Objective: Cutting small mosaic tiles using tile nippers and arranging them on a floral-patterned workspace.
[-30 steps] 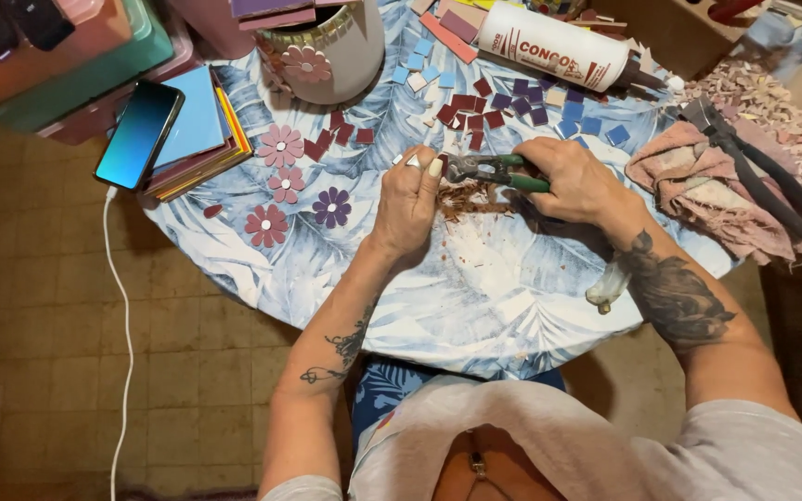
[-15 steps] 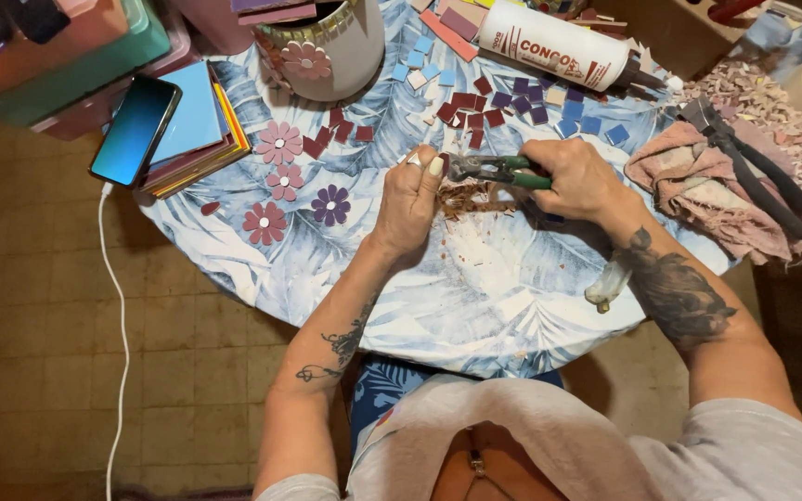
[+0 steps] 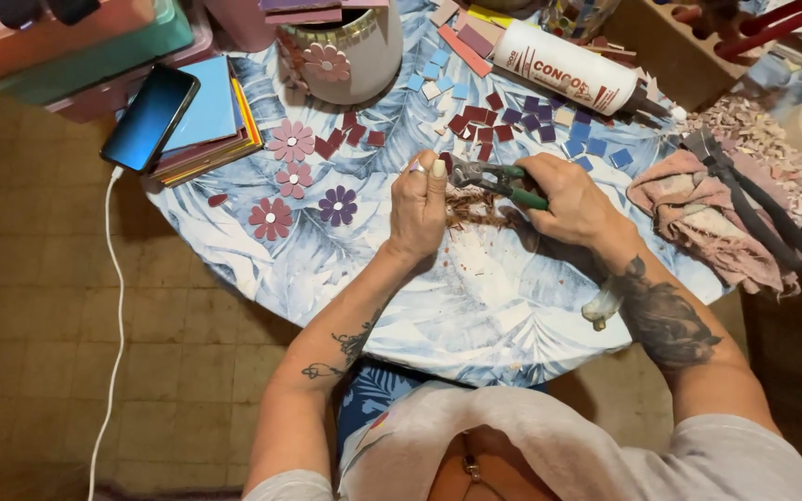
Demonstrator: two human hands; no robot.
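Hands meet mid-table: right hand [image 3: 575, 199] grips green-handled nippers [image 3: 494, 178]; left hand [image 3: 420, 206] pinches small tile piece [image 3: 446, 160].

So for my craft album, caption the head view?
Right hand works green-handled nippers at a piece pinched in the left hand.

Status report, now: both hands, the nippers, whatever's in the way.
Right hand gripping green-handled nippers. Left hand pinched at the nipper tip; piece there too small to make out. Chip pile beneath, tile pieces just beyond.
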